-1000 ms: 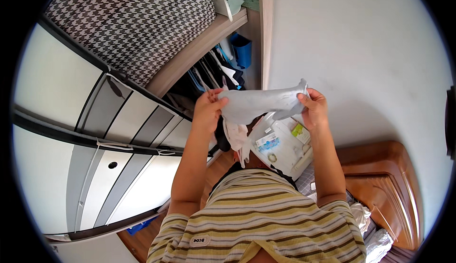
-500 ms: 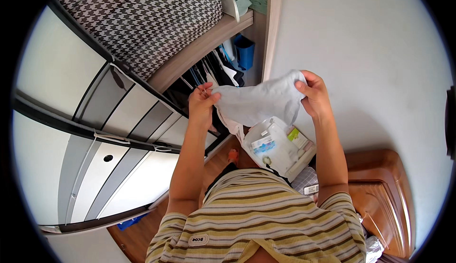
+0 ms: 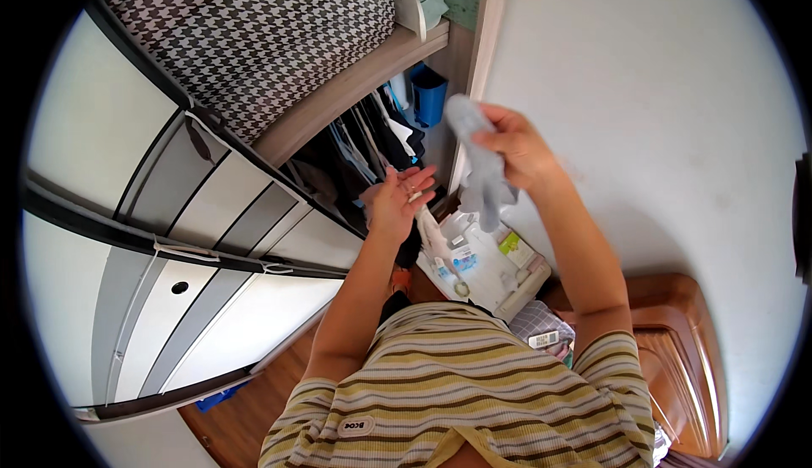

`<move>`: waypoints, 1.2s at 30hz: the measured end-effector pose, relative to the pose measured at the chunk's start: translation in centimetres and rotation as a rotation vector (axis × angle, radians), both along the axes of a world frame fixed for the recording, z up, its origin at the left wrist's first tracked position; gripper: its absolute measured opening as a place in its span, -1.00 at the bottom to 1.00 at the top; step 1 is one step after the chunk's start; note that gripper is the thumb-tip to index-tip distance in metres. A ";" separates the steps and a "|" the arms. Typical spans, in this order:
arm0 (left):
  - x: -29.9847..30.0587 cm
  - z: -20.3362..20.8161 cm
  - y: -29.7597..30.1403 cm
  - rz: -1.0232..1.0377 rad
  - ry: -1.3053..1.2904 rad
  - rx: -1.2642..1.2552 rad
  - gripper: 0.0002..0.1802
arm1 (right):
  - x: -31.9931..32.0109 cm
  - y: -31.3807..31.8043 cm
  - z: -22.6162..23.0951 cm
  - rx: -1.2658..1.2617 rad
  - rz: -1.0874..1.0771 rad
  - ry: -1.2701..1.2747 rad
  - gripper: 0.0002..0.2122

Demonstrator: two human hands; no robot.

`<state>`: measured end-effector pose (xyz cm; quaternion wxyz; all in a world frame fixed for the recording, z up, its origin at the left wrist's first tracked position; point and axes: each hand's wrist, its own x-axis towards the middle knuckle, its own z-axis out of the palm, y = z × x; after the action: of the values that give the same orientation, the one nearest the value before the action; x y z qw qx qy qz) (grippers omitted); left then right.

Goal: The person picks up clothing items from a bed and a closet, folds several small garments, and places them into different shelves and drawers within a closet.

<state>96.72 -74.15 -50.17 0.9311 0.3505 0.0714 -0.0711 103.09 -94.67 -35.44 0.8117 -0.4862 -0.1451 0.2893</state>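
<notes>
- Right hand (image 3: 520, 148) clamped on a grey cloth (image 3: 484, 174), which hangs bunched from its fingers
- Left hand (image 3: 397, 206) apart from it, to the left, fingers spread; a pale cloth (image 3: 434, 236) hangs just beside it, and whether it is gripped I cannot tell
- Nearer the body, a white container (image 3: 526, 290) with a green-and-white box (image 3: 514, 249) toward its right
- Farther off, hanging clothes (image 3: 391, 134), with a blue bin (image 3: 429, 96) to their right
</notes>
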 end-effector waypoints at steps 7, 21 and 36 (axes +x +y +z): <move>-0.4 2.0 -1.7 -0.183 -0.039 -0.274 0.23 | -1.0 5.1 -3.8 0.059 0.167 0.068 -0.45; 1.3 3.7 -2.4 -0.150 0.100 0.033 -0.38 | -1.7 -1.5 -14.2 -0.354 -0.503 0.220 -0.54; 1.1 3.9 -1.5 0.059 -0.052 0.603 -0.31 | -3.7 2.1 -11.9 -0.002 -0.134 0.412 -0.53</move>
<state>97.81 -75.60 -46.31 0.7883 0.6105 0.0755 -0.0105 99.41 -92.58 -47.33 0.8411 -0.4264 0.0568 0.3279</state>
